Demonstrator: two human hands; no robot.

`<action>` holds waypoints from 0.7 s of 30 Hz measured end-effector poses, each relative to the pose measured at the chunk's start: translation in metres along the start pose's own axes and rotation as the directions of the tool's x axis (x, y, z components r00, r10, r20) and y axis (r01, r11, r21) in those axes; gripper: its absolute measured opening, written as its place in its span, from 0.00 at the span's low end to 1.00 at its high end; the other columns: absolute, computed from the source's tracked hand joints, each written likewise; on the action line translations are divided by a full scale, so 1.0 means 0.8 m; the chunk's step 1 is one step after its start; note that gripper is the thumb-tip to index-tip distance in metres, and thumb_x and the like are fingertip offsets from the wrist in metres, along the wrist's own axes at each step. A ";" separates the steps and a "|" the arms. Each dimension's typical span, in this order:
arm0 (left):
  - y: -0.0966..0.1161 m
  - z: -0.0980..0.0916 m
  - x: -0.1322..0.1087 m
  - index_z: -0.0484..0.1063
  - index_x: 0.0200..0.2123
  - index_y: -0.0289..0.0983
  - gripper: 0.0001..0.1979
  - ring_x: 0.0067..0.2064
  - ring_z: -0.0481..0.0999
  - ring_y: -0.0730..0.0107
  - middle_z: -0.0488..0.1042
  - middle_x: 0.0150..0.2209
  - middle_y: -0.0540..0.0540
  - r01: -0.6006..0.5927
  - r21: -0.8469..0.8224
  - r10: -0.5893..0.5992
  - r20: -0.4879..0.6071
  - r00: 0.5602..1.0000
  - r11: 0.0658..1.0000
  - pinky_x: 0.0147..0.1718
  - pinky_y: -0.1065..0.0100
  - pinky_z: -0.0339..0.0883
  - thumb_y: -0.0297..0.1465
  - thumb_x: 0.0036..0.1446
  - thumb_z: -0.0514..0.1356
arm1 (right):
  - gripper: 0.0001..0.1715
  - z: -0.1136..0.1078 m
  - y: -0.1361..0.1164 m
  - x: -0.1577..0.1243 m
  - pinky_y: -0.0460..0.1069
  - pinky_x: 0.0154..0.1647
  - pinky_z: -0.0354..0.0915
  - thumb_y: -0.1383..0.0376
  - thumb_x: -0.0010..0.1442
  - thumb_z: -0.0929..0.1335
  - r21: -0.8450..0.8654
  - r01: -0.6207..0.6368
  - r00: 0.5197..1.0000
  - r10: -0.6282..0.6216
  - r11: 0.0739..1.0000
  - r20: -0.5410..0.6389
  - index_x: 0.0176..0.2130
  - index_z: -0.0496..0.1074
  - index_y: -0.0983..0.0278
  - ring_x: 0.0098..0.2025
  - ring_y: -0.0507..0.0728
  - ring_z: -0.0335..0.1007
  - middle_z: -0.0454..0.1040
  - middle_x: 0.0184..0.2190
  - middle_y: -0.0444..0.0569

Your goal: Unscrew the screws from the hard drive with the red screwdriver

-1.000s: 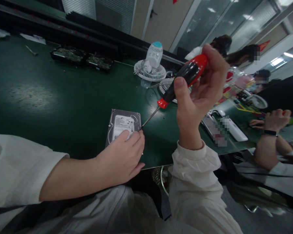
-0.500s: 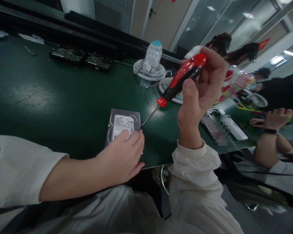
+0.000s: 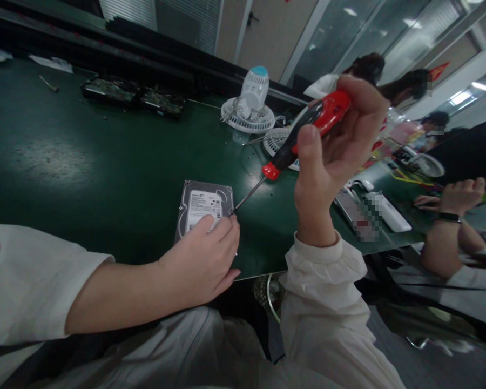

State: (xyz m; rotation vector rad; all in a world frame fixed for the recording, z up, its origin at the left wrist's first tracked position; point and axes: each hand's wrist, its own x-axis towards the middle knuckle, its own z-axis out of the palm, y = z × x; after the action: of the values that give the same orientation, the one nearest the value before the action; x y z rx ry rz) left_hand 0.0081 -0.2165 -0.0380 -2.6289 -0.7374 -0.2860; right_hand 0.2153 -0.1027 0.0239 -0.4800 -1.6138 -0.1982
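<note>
A hard drive (image 3: 204, 195) with a white label lies on the green table, partly covered by my left hand (image 3: 204, 259). The fingers of that hand curl over the drive's near right part and grip it. In my right hand (image 3: 336, 146) is a red and black screwdriver (image 3: 283, 154), held by its handle between thumb and fingers. The shaft slants down to the left, and its tip meets the drive's right edge, just beside my left fingertips. Whatever the tip sits on is too small to make out.
Two opened drive bodies (image 3: 112, 91) lie at the back left. White fan parts (image 3: 253, 102) stand behind the drive. At the right are a white case (image 3: 391, 213) and a co-worker's hand (image 3: 464, 195). A wire basket (image 3: 263, 292) is below the table's edge (image 3: 263, 274).
The screwdriver's handle has turned in my right hand, and the fingers have shifted slightly up and right. The drive and my left hand stay where they were.
</note>
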 end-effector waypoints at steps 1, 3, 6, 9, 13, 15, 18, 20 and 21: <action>0.000 0.000 0.000 0.72 0.59 0.20 0.31 0.51 0.73 0.48 0.75 0.58 0.26 0.000 0.001 0.000 -0.001 1.000 1.000 0.44 0.55 0.60 0.42 0.69 0.50 | 0.28 0.000 -0.001 0.000 0.51 0.48 0.72 0.50 0.58 0.71 -0.011 0.001 1.000 -0.001 1.000 -0.005 0.56 0.70 0.53 0.49 0.53 0.73 0.71 0.53 0.47; 0.000 0.000 0.000 0.72 0.59 0.19 0.31 0.51 0.73 0.48 0.74 0.58 0.26 -0.004 0.002 0.004 -0.008 1.000 1.000 0.44 0.55 0.60 0.41 0.69 0.49 | 0.29 -0.002 -0.003 -0.001 0.51 0.50 0.72 0.52 0.58 0.71 -0.027 -0.010 1.000 0.010 1.000 0.004 0.58 0.71 0.52 0.53 0.55 0.72 0.72 0.56 0.47; 0.000 0.000 -0.001 0.72 0.59 0.19 0.31 0.51 0.73 0.48 0.74 0.58 0.25 -0.005 0.001 0.005 -0.008 1.000 1.000 0.44 0.55 0.60 0.42 0.69 0.49 | 0.28 -0.005 0.000 -0.002 0.55 0.55 0.72 0.50 0.62 0.67 -0.011 -0.051 0.998 0.052 0.999 0.041 0.60 0.69 0.48 0.57 0.57 0.72 0.70 0.61 0.46; 0.000 0.000 -0.001 0.72 0.59 0.19 0.31 0.51 0.73 0.48 0.74 0.58 0.25 -0.003 0.000 0.003 0.004 1.000 1.000 0.44 0.55 0.60 0.42 0.69 0.50 | 0.29 -0.005 0.004 -0.004 0.56 0.55 0.74 0.48 0.63 0.65 0.045 -0.059 0.997 0.057 0.997 0.059 0.61 0.67 0.48 0.54 0.57 0.75 0.69 0.62 0.46; 0.001 0.000 -0.001 0.72 0.59 0.19 0.32 0.50 0.73 0.48 0.74 0.58 0.25 -0.006 -0.003 0.006 0.005 1.000 1.000 0.43 0.55 0.60 0.42 0.69 0.50 | 0.29 -0.003 0.000 -0.004 0.54 0.54 0.74 0.48 0.62 0.66 -0.004 -0.077 0.997 0.077 0.997 0.030 0.60 0.68 0.51 0.53 0.56 0.75 0.70 0.61 0.48; 0.001 -0.001 0.000 0.72 0.59 0.19 0.31 0.50 0.73 0.48 0.74 0.58 0.25 -0.004 -0.008 0.004 0.004 1.000 1.000 0.43 0.55 0.60 0.42 0.69 0.50 | 0.30 -0.002 -0.004 -0.003 0.53 0.53 0.74 0.50 0.61 0.69 -0.030 -0.039 0.999 0.039 0.999 0.009 0.60 0.69 0.52 0.55 0.56 0.73 0.71 0.60 0.49; 0.000 -0.001 0.000 0.72 0.59 0.18 0.31 0.50 0.73 0.48 0.74 0.58 0.25 -0.002 -0.006 0.002 0.001 1.000 1.000 0.43 0.55 0.60 0.41 0.69 0.49 | 0.29 -0.002 -0.008 -0.002 0.52 0.51 0.73 0.50 0.60 0.70 -0.073 -0.020 1.000 0.020 0.997 0.005 0.59 0.70 0.53 0.53 0.56 0.71 0.72 0.57 0.49; 0.000 -0.002 0.000 0.72 0.58 0.19 0.31 0.50 0.73 0.48 0.74 0.58 0.25 -0.007 0.000 0.007 -0.002 1.000 1.000 0.42 0.55 0.60 0.41 0.69 0.49 | 0.29 -0.003 -0.007 -0.002 0.53 0.50 0.73 0.48 0.61 0.68 -0.104 -0.051 0.998 0.053 0.993 0.017 0.59 0.69 0.52 0.52 0.55 0.71 0.72 0.57 0.47; 0.000 -0.002 -0.001 0.72 0.58 0.19 0.31 0.50 0.73 0.48 0.74 0.58 0.25 -0.011 0.003 0.011 -0.005 1.000 1.000 0.42 0.55 0.60 0.41 0.69 0.49 | 0.29 -0.003 -0.004 -0.002 0.53 0.50 0.72 0.47 0.62 0.66 -0.107 -0.053 0.998 0.056 0.993 0.022 0.60 0.68 0.52 0.52 0.55 0.71 0.72 0.58 0.47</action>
State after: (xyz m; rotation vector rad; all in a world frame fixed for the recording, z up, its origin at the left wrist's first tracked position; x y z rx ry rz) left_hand 0.0073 -0.2170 -0.0369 -2.6273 -0.7214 -0.2883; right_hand 0.2163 -0.1073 0.0231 -0.6098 -1.6181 -0.2388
